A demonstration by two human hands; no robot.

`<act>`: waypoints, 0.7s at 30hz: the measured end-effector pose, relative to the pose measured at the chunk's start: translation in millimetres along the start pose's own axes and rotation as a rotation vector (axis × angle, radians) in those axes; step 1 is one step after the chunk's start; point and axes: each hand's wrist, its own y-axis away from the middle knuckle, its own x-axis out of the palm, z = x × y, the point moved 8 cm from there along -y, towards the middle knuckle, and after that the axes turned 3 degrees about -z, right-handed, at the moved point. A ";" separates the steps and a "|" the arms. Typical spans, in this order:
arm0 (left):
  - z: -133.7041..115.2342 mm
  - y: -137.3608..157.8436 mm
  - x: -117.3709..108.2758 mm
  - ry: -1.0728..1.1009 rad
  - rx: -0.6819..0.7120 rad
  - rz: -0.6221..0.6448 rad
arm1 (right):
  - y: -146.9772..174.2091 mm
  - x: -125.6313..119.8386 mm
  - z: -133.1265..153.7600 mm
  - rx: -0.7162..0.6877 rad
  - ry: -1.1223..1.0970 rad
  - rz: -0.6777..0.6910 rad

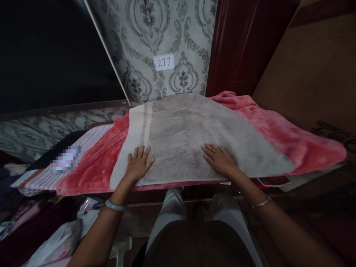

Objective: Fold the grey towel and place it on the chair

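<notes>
A grey towel with a white and grey band along its left end lies spread out in front of me. Under it is a red-pink plush blanket, showing at both sides and along the front edge. My left hand rests flat on the towel near its banded left end, fingers spread. Flat on the grey part, right of the middle, lies my right hand, its fingers stretched toward the left. Neither hand grips anything.
A large dark screen stands at the back left. A cardboard box rises at the right beside a dark red panel. Striped cloth lies left of the blanket. Clothes and bags are heaped at the lower left. A paper marked 277 is on the wall.
</notes>
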 end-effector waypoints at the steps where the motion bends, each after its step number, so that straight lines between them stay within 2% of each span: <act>1: 0.8 -0.1 -0.6 -0.001 -0.001 -0.001 | 4.4 -1.4 -5.5 0.015 0.008 -0.003; 7: -3.2 2.0 -13.4 0.046 -0.002 -0.079 | 24.2 -17.4 -26.7 0.099 0.059 -0.081; 9: -18.2 1.3 -18.3 0.089 0.087 -0.135 | 25.0 -23.9 -25.8 0.107 0.045 -0.104; 12: -54.3 -2.4 -21.4 0.157 0.324 -0.196 | 17.0 -33.4 -24.3 0.115 0.001 -0.124; 14: -73.7 -8.1 -19.6 0.174 0.425 -0.210 | 8.7 -40.6 -29.2 0.127 -0.018 -0.141; 17: -84.1 -22.2 -9.9 0.159 0.419 -0.183 | 0.3 -45.4 -51.9 0.179 -0.008 -0.104; 21: -79.2 -32.3 4.4 0.125 0.359 -0.138 | 4.8 -42.7 -101.9 0.259 0.005 0.005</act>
